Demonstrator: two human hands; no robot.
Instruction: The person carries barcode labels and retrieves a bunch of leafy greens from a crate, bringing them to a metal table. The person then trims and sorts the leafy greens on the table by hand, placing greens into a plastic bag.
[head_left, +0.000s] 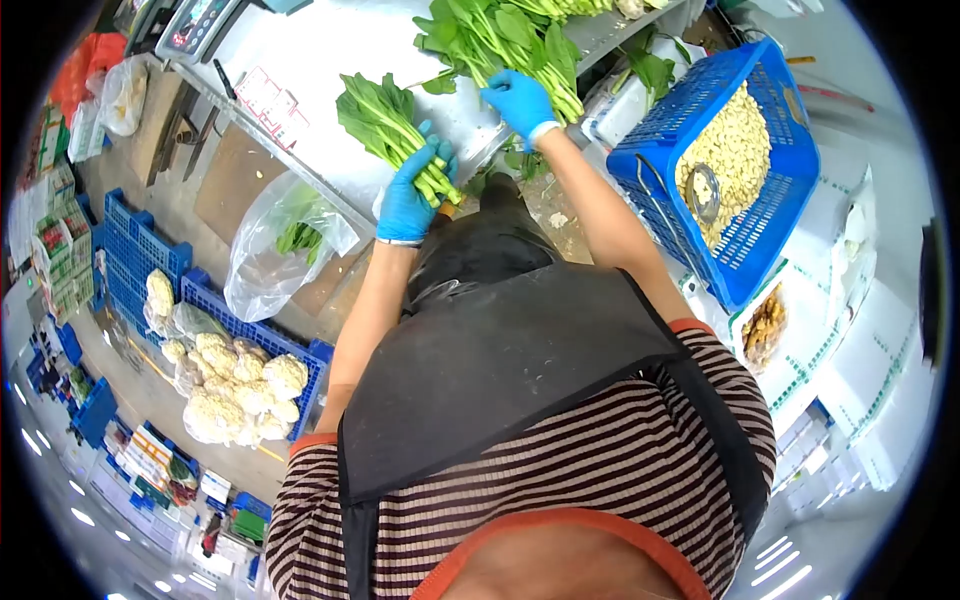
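Observation:
My left hand (410,200), in a blue glove, is closed around the stems of a bunch of leafy greens (385,120). The leaves point away from me over the metal table (310,50), and the pale cut stem ends stick out near my apron. My right hand (522,103), also in a blue glove, has its fingers bent onto a larger pile of leafy greens (510,40) at the table's far right. Its fingertips are partly hidden among the leaves.
A blue basket (640,165) of peeled garlic cloves (735,150) with a round metal scoop (703,190) stands at right. On the left are a clear plastic bag (260,260) with greens inside, bagged cauliflower (230,390), a marker (224,80) and a scale (200,25).

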